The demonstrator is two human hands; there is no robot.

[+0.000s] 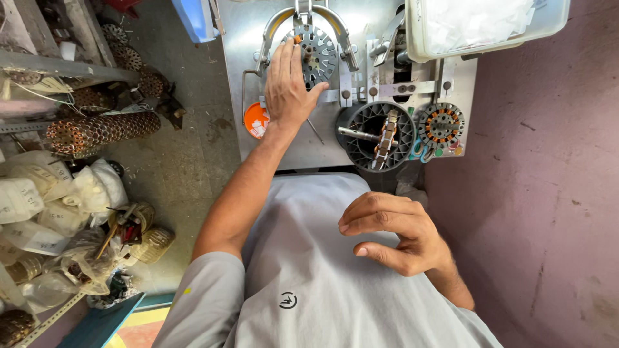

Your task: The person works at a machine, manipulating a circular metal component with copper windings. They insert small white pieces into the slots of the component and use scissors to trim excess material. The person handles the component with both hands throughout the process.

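My left hand (288, 84) reaches out onto the metal work plate (248, 38), fingers flat against a grey slotted stator core (319, 55) clamped in a curved metal fixture (308, 16). My right hand (394, 232) hovers loosely curled above my grey shirt, holding nothing. A round dark fixture (376, 136) with a metal shaft and a winding tool stands right of my left hand. Beside it lies a wound stator (441, 124) with copper coils.
A small orange dish (256, 120) sits by my left wrist. A white plastic bin (480, 24) is at the upper right. On the left, a rack holds a long stack of wound stators (100, 131), with plastic bags and coils below. A pinkish wall is on the right.
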